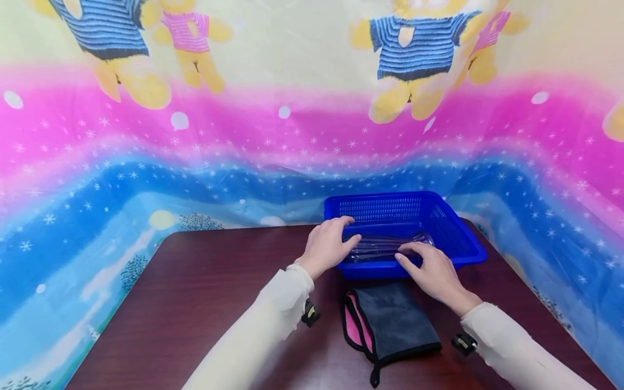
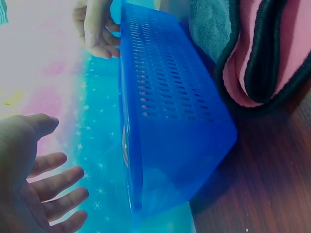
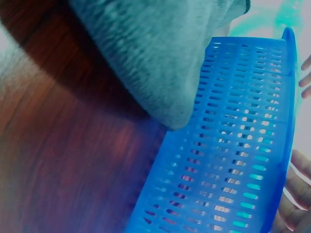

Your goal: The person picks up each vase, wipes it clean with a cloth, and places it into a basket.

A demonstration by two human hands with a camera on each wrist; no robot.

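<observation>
Clear glass piece [image 1: 390, 245], long and transparent, maybe more than one, lies inside the blue basket [image 1: 468, 238] at centre right of the head view; exact kind too see-through to tell. Both hands are in the basket over it: left hand [image 1: 327, 245] at the basket's left end, fingers laid loosely on the glass, spread and relaxed in the left wrist view [image 2: 34, 179], gripping nothing. Right hand [image 1: 431, 271] comes over the near rim, fingers bent down onto the glass's right part; whether they pinch it can't be told. Judged from this, the glass is not lifted out yet, so the handling looks barely begun. Folded grey cloth [image 1: 390, 319] with pink lining lies untouched just below the basket on the dark wooden table [image 1: 195, 303]. Bear-print curtain [image 1: 146, 135] behind.
</observation>
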